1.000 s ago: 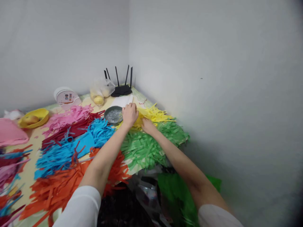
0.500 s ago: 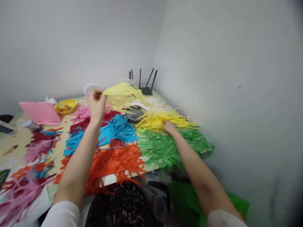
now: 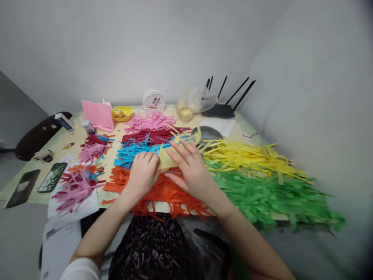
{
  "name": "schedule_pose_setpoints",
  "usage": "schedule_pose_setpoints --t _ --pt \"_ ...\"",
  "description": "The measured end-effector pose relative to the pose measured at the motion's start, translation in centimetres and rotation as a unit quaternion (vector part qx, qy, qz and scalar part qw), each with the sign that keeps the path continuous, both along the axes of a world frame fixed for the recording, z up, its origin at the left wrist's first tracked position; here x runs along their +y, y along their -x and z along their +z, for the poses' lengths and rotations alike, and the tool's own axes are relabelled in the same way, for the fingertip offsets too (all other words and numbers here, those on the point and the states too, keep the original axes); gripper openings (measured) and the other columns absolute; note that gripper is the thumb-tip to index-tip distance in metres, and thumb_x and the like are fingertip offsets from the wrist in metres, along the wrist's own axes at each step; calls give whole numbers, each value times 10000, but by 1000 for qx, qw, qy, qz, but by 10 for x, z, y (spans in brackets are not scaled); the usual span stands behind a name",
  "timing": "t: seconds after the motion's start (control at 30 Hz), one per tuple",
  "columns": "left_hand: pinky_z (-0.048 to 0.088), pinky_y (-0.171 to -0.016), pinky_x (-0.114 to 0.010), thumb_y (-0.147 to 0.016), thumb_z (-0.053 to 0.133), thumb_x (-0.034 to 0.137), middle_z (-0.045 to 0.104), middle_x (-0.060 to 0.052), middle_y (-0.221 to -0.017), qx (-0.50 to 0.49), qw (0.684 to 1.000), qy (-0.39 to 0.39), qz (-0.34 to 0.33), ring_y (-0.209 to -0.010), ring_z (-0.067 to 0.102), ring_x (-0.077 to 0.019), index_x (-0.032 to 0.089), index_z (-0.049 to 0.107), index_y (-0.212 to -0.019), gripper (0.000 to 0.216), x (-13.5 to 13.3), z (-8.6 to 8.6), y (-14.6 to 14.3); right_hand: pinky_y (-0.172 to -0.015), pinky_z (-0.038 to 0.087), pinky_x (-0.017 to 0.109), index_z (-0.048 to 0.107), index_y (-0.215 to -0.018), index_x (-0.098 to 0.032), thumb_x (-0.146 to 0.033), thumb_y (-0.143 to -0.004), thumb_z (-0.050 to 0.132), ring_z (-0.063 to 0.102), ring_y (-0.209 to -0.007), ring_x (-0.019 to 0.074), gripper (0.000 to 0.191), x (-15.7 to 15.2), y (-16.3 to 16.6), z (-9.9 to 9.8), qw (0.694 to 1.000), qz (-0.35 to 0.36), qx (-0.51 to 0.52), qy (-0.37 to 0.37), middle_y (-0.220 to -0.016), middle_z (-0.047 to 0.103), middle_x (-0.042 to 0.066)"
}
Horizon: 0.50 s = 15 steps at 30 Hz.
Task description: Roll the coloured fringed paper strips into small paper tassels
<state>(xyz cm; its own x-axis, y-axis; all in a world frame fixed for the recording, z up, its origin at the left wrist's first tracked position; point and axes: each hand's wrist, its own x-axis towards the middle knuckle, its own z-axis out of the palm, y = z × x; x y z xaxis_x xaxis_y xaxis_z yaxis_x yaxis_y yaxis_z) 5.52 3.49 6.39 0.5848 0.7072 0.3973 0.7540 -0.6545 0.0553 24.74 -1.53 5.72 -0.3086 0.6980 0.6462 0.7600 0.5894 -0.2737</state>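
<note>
A pale yellow sheet of fringed paper [image 3: 166,160] lies over the blue fringed strips [image 3: 128,153] and orange fringed strips [image 3: 171,192]. My left hand [image 3: 145,171] is closed, its fingers curled at the sheet's left edge. My right hand [image 3: 194,169] rests on the sheet's right part with fingers spread, beside its fringe. Part of the sheet is hidden under both hands. To the right are a pile of yellow fringed strips [image 3: 241,153] and a pile of green fringed strips [image 3: 256,198].
Dark red strips [image 3: 148,136] and pink strips [image 3: 151,121] lie farther back. Mixed tassels [image 3: 75,186] and a dark phone [image 3: 23,188] are at left. Behind stand a pink tablet case [image 3: 97,115], yellow bowl [image 3: 124,111] and black router [image 3: 218,111]; a dark round dish [image 3: 208,134] sits mid-table.
My left hand has brought the pale yellow sheet down from the air onto the strips in front. My right hand has left the yellow pile and now lies on the sheet. The view has turned left.
</note>
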Motion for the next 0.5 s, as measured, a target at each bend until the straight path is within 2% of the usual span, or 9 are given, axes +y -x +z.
schedule_pose_setpoints --t 0.07,0.13,0.2,0.27,0.37,0.43,0.5 --pt "464 -852 -408 -806 541 136 680 -101 -967 -4 1000 21 -17 -948 589 -279 201 576 -904 123 -3 -5 14 -1172 221 630 536 -1367 -218 -159 -846 582 476 -1320 334 527 17 16 -11 999 12 -41 33 -1346 606 132" --pt "469 -911 -412 -767 534 107 684 -107 -1042 -49 997 57 -34 -1006 602 -273 195 575 -961 217 0 -11 31 -1116 353 556 640 -1212 -205 -77 -786 536 618 -1107 287 456 28 20 -21 996 21 -48 71 -1122 713 109" --pt "469 -953 -389 -732 503 80 686 -99 -1102 -120 984 120 -58 -1061 614 -249 192 573 -1013 310 8 -15 48 -973 487 423 678 -1090 -193 -45 -732 504 660 -967 248 424 31 21 -25 994 27 -18 108 -1005 738 91" --pt "487 -916 -341 -732 468 82 701 -71 -1052 -198 957 199 -76 -1022 639 -216 196 583 -988 303 17 -18 61 -817 522 323 682 -1032 -186 -43 -692 484 671 -889 223 418 28 23 -20 988 26 32 149 -976 742 78" --pt "501 -742 -282 -776 476 169 679 -31 -858 -297 906 295 -65 -803 635 -178 193 573 -884 147 25 -19 75 -674 487 250 675 -965 -197 -64 -681 482 650 -741 182 369 22 31 -8 972 25 115 205 -861 732 30" --pt "480 -645 -257 -793 518 257 651 -16 -788 -351 866 351 -55 -695 596 -158 189 570 -901 138 26 -18 81 -651 474 239 677 -959 -204 -97 -714 502 641 -732 175 320 21 37 -3 957 27 182 225 -852 726 18" --pt "474 -620 -243 -769 565 290 669 -23 -822 -396 824 401 -62 -691 598 -153 187 602 -977 235 27 -19 85 -690 487 255 701 -975 -210 -117 -719 516 652 -797 187 329 23 41 -3 939 40 247 236 -912 737 23"
